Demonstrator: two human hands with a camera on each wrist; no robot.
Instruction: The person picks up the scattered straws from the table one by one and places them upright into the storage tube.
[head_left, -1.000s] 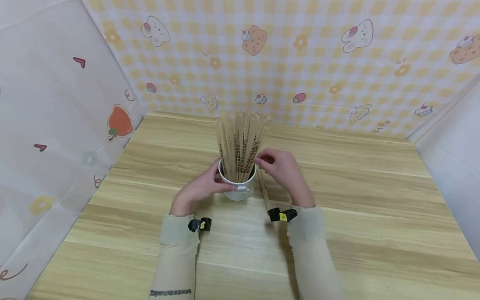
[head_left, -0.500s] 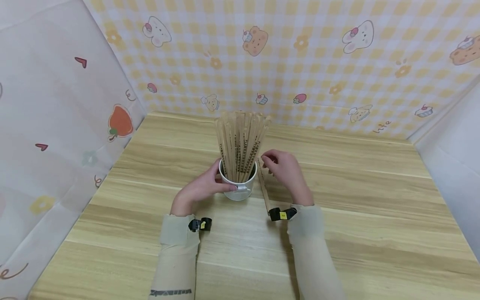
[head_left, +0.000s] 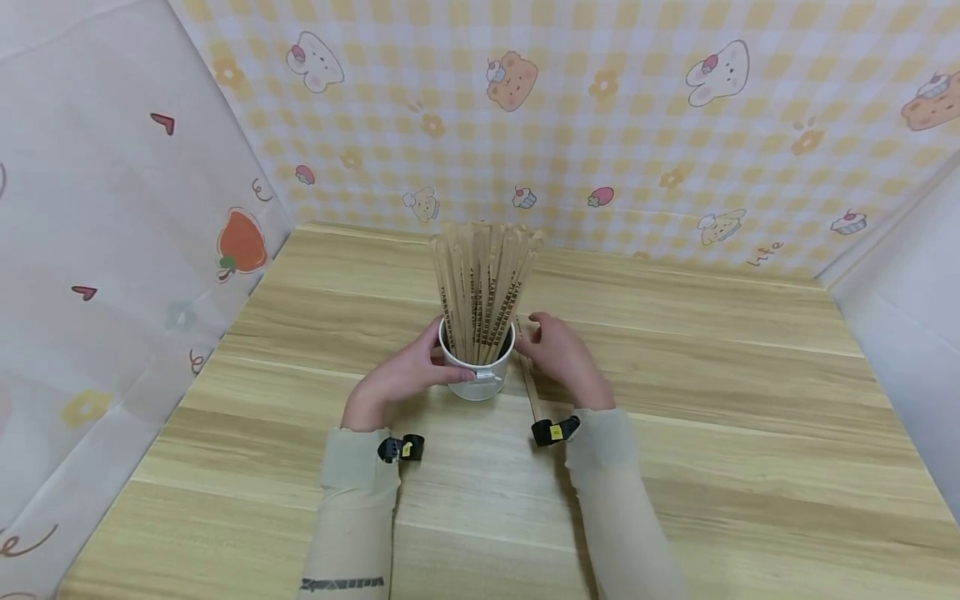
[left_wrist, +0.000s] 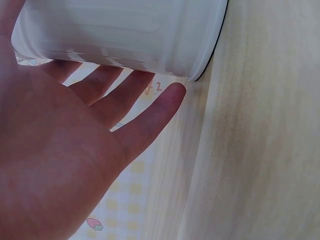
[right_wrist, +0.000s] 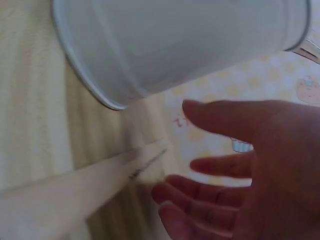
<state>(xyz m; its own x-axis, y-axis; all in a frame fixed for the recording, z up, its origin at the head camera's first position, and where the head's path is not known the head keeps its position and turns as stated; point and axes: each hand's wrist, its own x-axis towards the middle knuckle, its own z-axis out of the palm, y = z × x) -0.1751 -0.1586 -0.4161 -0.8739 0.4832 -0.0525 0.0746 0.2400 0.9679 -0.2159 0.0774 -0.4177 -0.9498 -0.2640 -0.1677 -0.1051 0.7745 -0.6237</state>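
Note:
A white metal bucket holds a thick bunch of paper-wrapped straws, printed with dark lettering and fanning out above the rim. My left hand holds the bucket from the left, thumb across its front and fingers behind it. On the table to the bucket's right lies one more wrapped straw. My right hand is low beside that straw, and part of it hides the straw in the head view. In the right wrist view, its thumb and fingers are spread apart with nothing between them, near the straw's printed end.
The wood-grain table stretches out on both sides. A yellow checked cloth with cartoon prints hangs along the back edge. White printed cloth covers the left side. Each wrist carries a small black camera.
My right hand has come away from the bucket's rim and dropped lower, beside the loose straw, its fingers opening. The left hand and the bucket have stayed in place.

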